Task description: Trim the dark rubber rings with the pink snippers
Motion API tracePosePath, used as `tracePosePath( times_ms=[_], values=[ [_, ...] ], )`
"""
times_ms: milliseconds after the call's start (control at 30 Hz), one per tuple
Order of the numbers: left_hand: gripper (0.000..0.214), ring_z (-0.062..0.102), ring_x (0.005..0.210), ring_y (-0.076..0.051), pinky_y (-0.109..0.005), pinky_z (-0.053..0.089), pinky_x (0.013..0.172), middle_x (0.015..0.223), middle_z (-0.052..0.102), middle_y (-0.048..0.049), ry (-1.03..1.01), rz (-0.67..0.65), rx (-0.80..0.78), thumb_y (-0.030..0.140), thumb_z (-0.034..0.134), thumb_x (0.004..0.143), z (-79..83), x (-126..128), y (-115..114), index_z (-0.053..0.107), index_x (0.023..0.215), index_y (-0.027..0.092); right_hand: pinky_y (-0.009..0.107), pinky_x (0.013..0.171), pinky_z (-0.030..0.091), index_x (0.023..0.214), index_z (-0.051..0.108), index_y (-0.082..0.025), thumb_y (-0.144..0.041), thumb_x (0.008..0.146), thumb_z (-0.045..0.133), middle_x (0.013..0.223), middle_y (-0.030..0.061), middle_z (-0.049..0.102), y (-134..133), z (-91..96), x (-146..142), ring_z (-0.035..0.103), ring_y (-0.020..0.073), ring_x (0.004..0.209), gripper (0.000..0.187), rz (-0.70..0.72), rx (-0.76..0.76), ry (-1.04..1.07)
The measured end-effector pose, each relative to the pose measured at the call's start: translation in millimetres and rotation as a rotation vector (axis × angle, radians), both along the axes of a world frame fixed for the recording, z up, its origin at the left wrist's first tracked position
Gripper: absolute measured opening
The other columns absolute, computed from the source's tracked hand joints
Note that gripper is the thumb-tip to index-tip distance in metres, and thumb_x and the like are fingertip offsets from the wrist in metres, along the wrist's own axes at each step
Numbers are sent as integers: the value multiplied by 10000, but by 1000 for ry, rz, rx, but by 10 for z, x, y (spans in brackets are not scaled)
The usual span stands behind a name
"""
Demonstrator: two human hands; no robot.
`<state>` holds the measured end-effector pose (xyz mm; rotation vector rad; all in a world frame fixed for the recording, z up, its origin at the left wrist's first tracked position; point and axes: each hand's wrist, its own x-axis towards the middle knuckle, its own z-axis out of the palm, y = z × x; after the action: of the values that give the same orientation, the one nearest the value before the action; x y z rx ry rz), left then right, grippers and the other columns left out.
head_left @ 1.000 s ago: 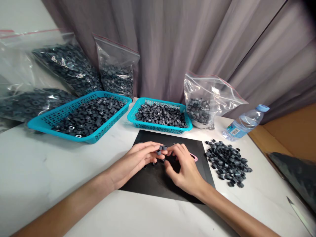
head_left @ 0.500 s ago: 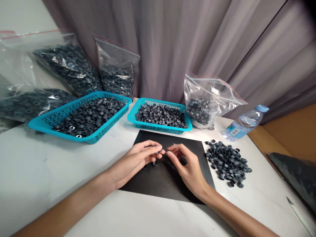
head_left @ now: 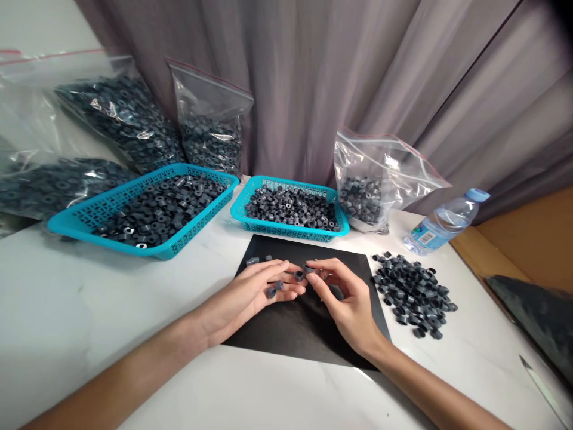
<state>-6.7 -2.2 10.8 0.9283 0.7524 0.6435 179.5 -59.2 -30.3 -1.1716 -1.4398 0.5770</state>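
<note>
Over the white table (head_left: 89,310) and its black square mat (head_left: 295,328), the left hand (head_left: 248,298), fingers half curled, holds several small grey rubber rings (head_left: 271,291). The right hand (head_left: 351,307) pinches one more at its fingertips. A slack pinch could send it rolling away.

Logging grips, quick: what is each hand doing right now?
Left hand: half curled, holding small grey rings.
Right hand: fingertips pinched on one ring.

No readable text anywhere. Clear plastic water bottle (head_left: 443,225) with blue cap carries blue-white label, print too small to make out.
</note>
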Motion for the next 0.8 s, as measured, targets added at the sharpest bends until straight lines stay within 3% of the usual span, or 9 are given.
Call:
tracePosePath(
  times_ms=[133,300,433,800],
  values=[
    [248,669,962,-227,-376,485,963,966,741,-116,6,-47,-73,337,614,911,35,14,-20,747,961,135,312,672,503,1032,693,-248,-271,914,643,943,38,606,-20,14,5,553,139,715,130,-45,97,-69],
    [253,628,988,-212,-324,484,869,991,726,-99,8,-78,-85,358,597,923,84,42,-53,746,950,156,318,705,503,1055,699,-255,-278,915,637,960,39,564,-19,48,6,548,148,771,155,80,29,-185],
    [187,615,935,-186,-292,467,792,903,711,-58,19,-51,-92,319,620,910,86,53,-64,741,885,179,317,700,501,1097,702,-274,-287,923,626,960,43,568,-3,39,4,553,166,823,191,93,12,-216],
    [200,606,917,-182,-350,482,931,928,704,-59,40,-54,-61,285,617,907,77,26,-55,770,871,162,331,719,494,1102,699,-277,-307,923,629,982,48,581,4,24,10,544,177,826,195,93,-12,-225]
  ],
)
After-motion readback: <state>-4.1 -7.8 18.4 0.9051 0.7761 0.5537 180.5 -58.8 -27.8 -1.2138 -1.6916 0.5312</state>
